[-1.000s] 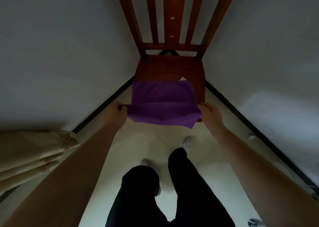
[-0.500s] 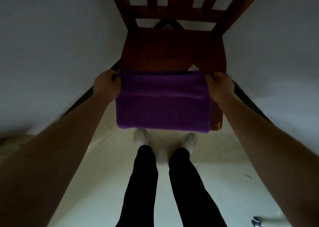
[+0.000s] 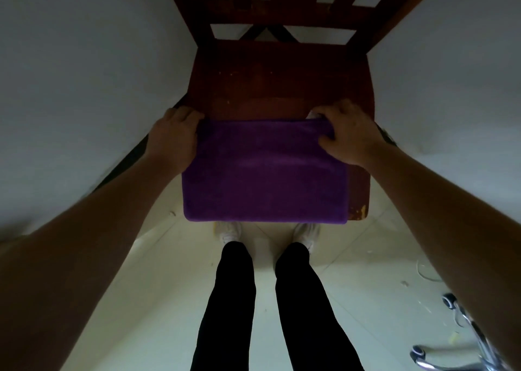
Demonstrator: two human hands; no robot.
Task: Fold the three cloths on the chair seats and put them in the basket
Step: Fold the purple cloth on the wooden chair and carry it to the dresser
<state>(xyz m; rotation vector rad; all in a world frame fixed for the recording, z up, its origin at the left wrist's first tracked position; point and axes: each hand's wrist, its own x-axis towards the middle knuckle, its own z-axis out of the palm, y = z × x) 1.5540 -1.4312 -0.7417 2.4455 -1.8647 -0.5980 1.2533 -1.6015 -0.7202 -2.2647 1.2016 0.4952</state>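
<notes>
A purple cloth (image 3: 265, 173) lies folded into a flat rectangle on the front half of a dark red wooden chair seat (image 3: 279, 80). Its near edge reaches the seat's front edge. My left hand (image 3: 172, 139) grips the cloth's far left corner. My right hand (image 3: 346, 134) holds the far right corner, fingers curled over the folded edge with a bit of white showing under them. No basket and no other cloths are in view.
The chair stands in a corner between two white walls, its slatted back (image 3: 282, 7) at the top. My legs and white shoes (image 3: 228, 232) stand on the pale tiled floor just before the seat. The chrome wheeled base of another chair (image 3: 465, 339) sits at lower right.
Both hands carried the near edge of the cloth away from me and laid it over the far edge, folding the cloth in half. The view has moved closer to the seat.
</notes>
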